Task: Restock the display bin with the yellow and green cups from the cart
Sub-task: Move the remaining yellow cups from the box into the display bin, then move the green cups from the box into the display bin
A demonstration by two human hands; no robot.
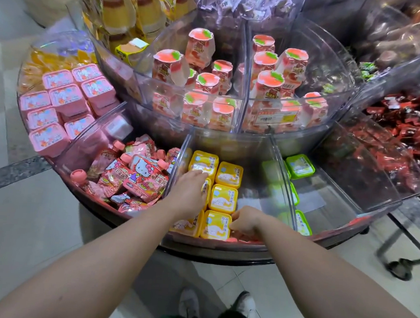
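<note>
- Left hand (189,194) lay flat on the yellow cups (223,199) in the display bin (256,196); right hand (245,222) pinched the 6 o'clock cup.
- Risk: a nudge could tip the stacked row.
- Green cups (300,166) sat at 3 o'clock behind the clear divider (281,178); pink pouches (138,176) at 9.

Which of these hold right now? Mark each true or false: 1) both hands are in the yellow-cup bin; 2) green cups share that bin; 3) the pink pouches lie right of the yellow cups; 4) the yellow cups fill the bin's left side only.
1) True: the left hand and right hand both reach the yellow cups.
2) False: the green cups sit beyond a clear divider, in the next bin.
3) False: the pink pouches lie to their left.
4) True: the bin's right side shows bare floor.
</note>
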